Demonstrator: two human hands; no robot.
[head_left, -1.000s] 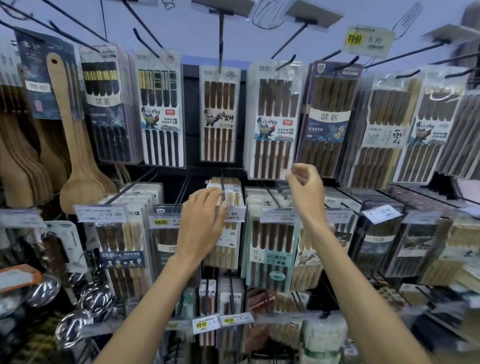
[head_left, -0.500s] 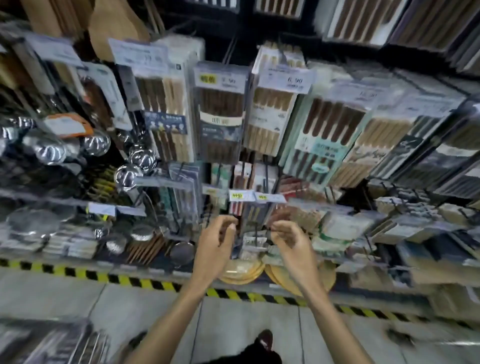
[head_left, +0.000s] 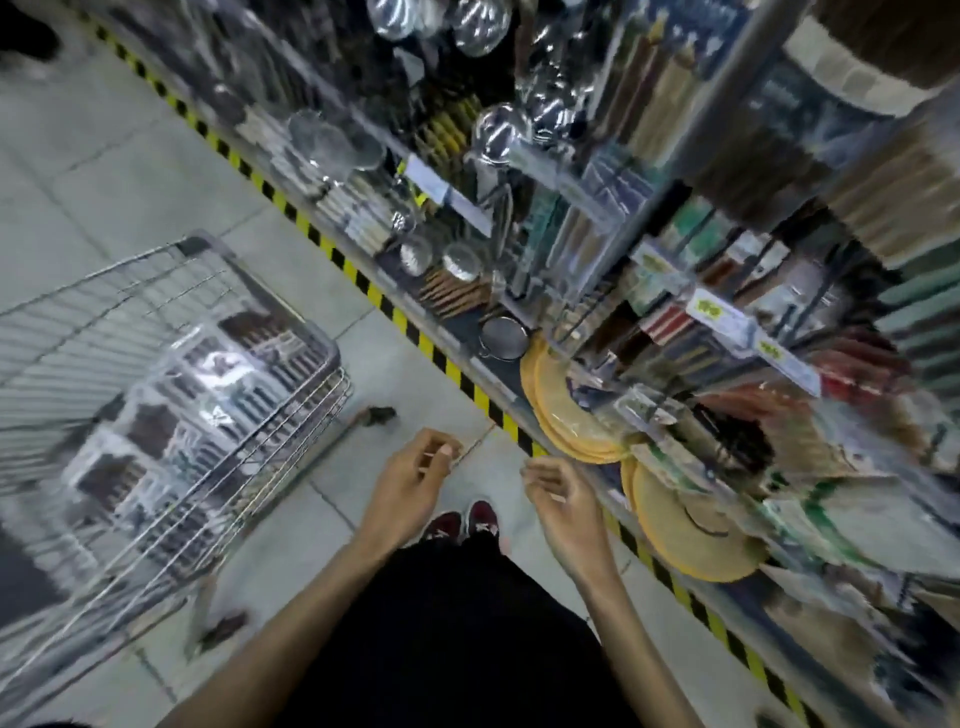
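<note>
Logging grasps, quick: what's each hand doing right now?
Left hand: open, loosely curled, holding nothing.
Right hand: open, loosely curled, holding nothing.

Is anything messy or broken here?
Nothing looks spilled or broken. The chopstick packs lie heaped crookedly in the shopping cart, and the round yellow mats poke out over the hazard stripe.

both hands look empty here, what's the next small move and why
The left hand and right hand both hang loosely curled, holding nothing. The cart at the left already holds packs. So the next move is probably to raise the right hand to the shelf beside it for one more.
</note>
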